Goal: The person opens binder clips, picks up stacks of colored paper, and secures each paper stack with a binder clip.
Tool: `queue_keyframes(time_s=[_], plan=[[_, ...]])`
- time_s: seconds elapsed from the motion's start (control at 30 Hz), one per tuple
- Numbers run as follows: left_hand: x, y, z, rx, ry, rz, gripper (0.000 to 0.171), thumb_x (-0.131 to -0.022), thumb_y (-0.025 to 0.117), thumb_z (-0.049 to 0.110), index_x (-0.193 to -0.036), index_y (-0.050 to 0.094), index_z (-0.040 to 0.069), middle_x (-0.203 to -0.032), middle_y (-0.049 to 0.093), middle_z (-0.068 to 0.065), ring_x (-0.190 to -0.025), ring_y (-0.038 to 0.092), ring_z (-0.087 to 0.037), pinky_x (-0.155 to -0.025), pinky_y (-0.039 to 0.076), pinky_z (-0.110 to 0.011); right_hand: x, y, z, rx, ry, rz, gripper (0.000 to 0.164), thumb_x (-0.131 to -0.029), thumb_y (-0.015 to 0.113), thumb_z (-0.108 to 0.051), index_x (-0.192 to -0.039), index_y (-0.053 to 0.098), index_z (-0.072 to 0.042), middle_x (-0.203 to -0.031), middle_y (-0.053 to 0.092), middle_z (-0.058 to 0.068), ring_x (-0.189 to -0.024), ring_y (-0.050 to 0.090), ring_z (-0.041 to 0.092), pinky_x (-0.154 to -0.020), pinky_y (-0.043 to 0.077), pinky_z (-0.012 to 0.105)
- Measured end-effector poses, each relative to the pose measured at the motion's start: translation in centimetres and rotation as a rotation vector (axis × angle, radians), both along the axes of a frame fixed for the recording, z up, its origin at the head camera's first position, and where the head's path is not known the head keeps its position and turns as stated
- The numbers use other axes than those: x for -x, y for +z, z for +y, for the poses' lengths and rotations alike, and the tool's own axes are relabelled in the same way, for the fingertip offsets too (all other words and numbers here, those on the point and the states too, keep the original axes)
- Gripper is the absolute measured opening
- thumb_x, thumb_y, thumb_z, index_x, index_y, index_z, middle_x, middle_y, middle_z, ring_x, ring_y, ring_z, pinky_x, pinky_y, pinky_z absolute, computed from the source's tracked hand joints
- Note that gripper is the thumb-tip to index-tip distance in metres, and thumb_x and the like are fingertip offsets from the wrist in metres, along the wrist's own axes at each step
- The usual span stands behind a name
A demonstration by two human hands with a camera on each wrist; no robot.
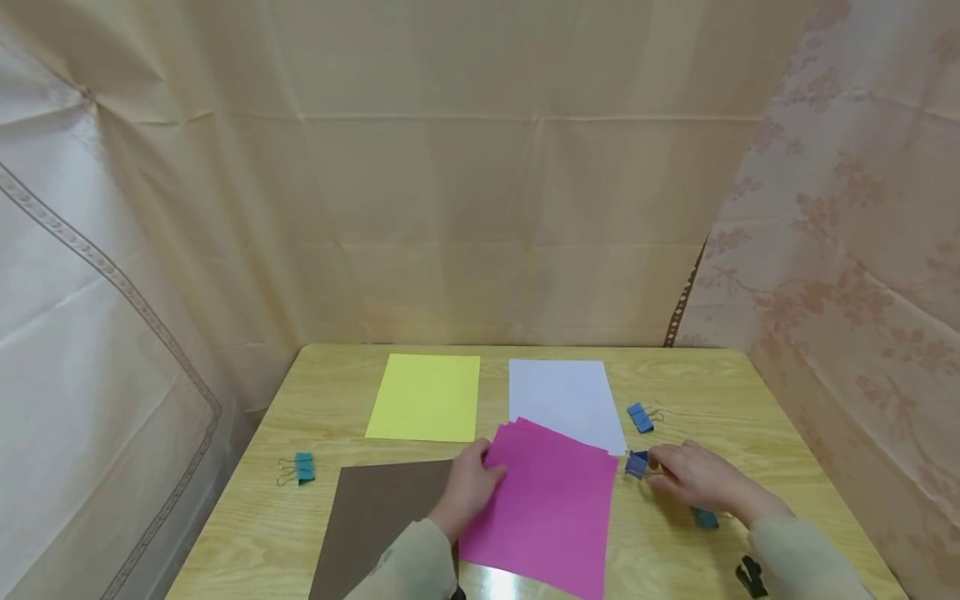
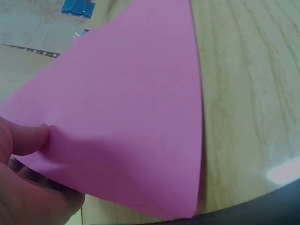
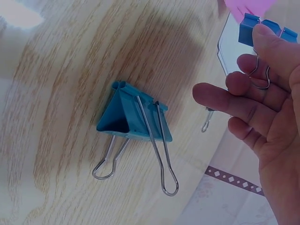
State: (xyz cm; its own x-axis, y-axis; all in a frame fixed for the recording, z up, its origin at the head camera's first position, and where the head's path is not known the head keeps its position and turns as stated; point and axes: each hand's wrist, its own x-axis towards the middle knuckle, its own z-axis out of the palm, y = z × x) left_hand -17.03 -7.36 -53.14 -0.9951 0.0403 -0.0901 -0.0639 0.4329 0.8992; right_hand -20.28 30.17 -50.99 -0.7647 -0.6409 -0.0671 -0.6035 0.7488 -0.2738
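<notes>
My left hand point(image 1: 471, 490) pinches the left edge of a stack of magenta paper sheets point(image 1: 551, 508), thumb on top and fingers beneath. The sheets' upper corners are slightly fanned. In the left wrist view, the paper point(image 2: 136, 93) is lifted at the held edge. Just right of the stack, my right hand point(image 1: 701, 477) holds a blue binder clip point(image 1: 637, 465) by its wire handle. The right wrist view shows the thumb and fingers on that clip point(image 3: 248, 30), whose jaws are apart from the paper. A teal binder clip point(image 3: 136, 115) lies on the table below this hand.
Yellow paper point(image 1: 423, 398) and white paper point(image 1: 566, 400) lie at the back, the white partly under the magenta stack. Brown paper point(image 1: 382, 525) lies by the left forearm. Another blue clip point(image 1: 641, 417) is at the right, a teal clip point(image 1: 303, 468) at the left. Curtains point(image 1: 487, 208) surround the wooden table point(image 1: 247, 533).
</notes>
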Motion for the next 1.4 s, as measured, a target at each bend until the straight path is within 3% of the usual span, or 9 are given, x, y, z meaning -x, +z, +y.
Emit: queue_keyframes(time_s=[0.1,0.3,0.43,0.6,0.9,1.4], plan=[[0.2,0.3,-0.5,-0.016,0.011,-0.024,0.008,-0.092,0.073,0.002,-0.095,0.066,0.003,-0.092,0.066,-0.007,-0.082,0.060,-0.018,-0.073,0.057,-0.037,0.0,0.1,-0.1,0.004,-0.004,-0.011,0.015,-0.100,0.065,-0.033,-0.095,0.061,-0.019,-0.092,0.063,-0.012,-0.075,0.051,0.001,-0.074,0.046,0.041],[0.4,1.0,-1.7,-0.134,0.031,-0.132,0.009,-0.092,0.073,0.006,-0.099,0.069,0.003,-0.095,0.066,-0.008,-0.084,0.063,-0.020,-0.073,0.058,-0.037,-0.1,0.5,-0.4,0.034,0.013,-0.013,0.013,-0.100,0.066,-0.031,-0.095,0.062,-0.019,-0.090,0.061,-0.014,-0.074,0.049,0.000,-0.072,0.046,0.039],[0.7,1.2,-2.6,-0.209,0.059,-0.154,0.012,-0.092,0.074,0.008,-0.101,0.069,0.002,-0.095,0.066,-0.009,-0.082,0.064,-0.020,-0.071,0.057,-0.034,0.0,0.8,-0.8,0.086,0.023,-0.039,0.013,-0.101,0.065,-0.029,-0.096,0.064,-0.017,-0.085,0.059,-0.016,-0.069,0.045,-0.002,-0.066,0.046,0.031],[1.0,1.4,-3.3,-0.274,0.078,-0.156,0.014,-0.092,0.075,0.010,-0.099,0.067,0.000,-0.093,0.065,-0.011,-0.078,0.064,-0.020,-0.068,0.056,-0.033,0.3,1.3,-1.2,0.127,0.027,-0.070,0.013,-0.102,0.064,-0.027,-0.098,0.066,-0.015,-0.087,0.064,-0.013,-0.071,0.049,-0.003,-0.064,0.048,0.028],[1.1,1.5,-3.7,-0.321,0.092,-0.157,0.015,-0.094,0.074,0.011,-0.099,0.066,0.000,-0.092,0.066,-0.011,-0.077,0.064,-0.020,-0.069,0.055,-0.032,0.7,1.8,-1.8,0.176,0.063,-0.056,0.009,-0.103,0.062,-0.023,-0.096,0.063,-0.017,-0.079,0.062,-0.008,-0.065,0.046,-0.004,-0.057,0.042,0.024],[0.8,1.5,-3.4,-0.327,0.101,-0.161,0.016,-0.094,0.075,0.014,-0.102,0.067,0.002,-0.094,0.064,-0.010,-0.080,0.063,-0.020,-0.070,0.055,-0.031,0.6,2.6,-2.6,0.208,0.084,-0.121,0.010,-0.104,0.060,-0.022,-0.094,0.061,-0.019,-0.076,0.058,-0.010,-0.063,0.048,-0.005,-0.058,0.044,0.023]])
